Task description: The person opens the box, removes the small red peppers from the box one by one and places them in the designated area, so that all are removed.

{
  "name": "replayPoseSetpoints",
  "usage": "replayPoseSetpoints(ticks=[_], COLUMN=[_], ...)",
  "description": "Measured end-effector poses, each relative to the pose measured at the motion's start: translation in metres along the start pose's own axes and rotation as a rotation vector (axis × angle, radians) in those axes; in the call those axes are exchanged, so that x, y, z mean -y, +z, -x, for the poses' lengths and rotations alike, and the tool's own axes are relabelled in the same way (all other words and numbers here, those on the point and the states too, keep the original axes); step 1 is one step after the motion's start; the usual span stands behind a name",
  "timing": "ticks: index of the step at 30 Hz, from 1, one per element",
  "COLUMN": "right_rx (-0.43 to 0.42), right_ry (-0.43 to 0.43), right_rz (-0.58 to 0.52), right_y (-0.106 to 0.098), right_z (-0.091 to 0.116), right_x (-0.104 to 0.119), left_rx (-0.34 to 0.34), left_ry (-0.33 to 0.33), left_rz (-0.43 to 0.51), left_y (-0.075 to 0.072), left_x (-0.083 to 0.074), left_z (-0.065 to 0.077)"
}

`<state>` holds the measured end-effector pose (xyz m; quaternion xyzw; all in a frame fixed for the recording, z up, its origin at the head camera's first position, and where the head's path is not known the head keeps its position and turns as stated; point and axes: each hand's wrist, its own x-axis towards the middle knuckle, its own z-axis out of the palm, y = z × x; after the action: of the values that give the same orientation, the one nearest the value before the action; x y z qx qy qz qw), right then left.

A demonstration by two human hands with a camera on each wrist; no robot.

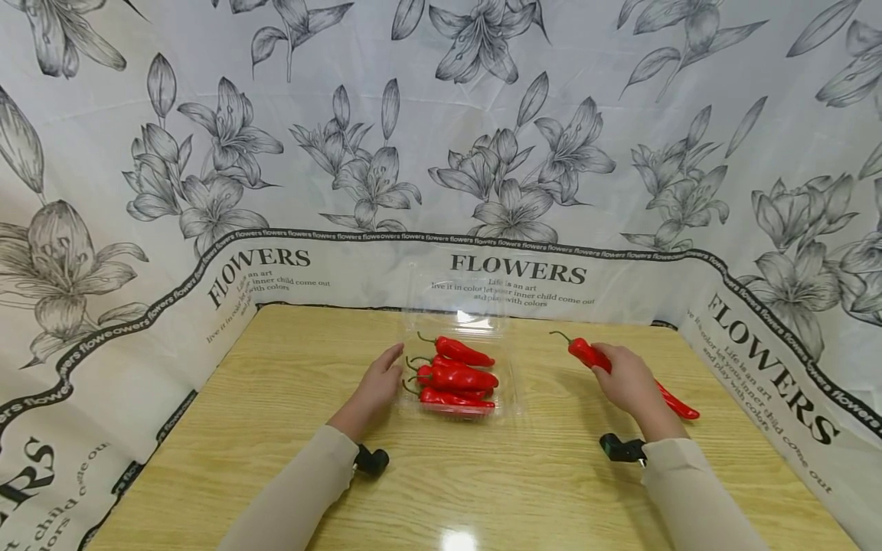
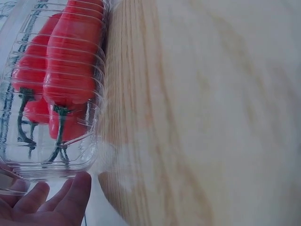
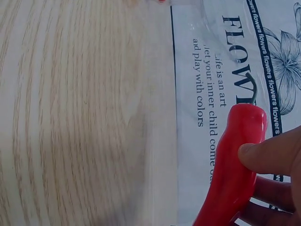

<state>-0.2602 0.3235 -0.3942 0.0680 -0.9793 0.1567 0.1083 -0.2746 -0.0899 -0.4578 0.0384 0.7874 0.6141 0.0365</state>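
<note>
A clear plastic clamshell box [image 1: 510, 390] stands on the table with several red chili peppers [image 1: 458, 375] lying in it, their green stems pointing left. Its transparent lid [image 1: 455, 295] is raised at the back. At the box's left side is my left hand [image 1: 375, 386]; in the left wrist view its extended fingers [image 2: 77, 193] touch the end wall by the stems. My right hand [image 1: 625, 379] grips another long red chili pepper [image 3: 233, 155] around its upper part, off to the right of the box. Thumb and fingers lie on opposite sides of it, and the stem points to the upper left.
The wooden table [image 1: 455, 474] runs back to a white cloth wall [image 1: 372, 268] printed with flowers and lettering, which also encloses both sides. Black wrist-camera mounts [image 1: 372, 461] hang below each sleeve, close to the tabletop.
</note>
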Motion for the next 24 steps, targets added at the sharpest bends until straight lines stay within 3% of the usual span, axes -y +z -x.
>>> replayPoseSetpoints(ticks=[24], right_rx=[0.104], right_ry=[0.144], right_rz=[0.007], right_y=[0.006], right_z=[0.008], right_x=[-0.030], left_rx=[-0.026], left_ry=[0.021], left_rz=[-0.036], left_y=[0.001], left_x=[-0.002], left_z=[0.000])
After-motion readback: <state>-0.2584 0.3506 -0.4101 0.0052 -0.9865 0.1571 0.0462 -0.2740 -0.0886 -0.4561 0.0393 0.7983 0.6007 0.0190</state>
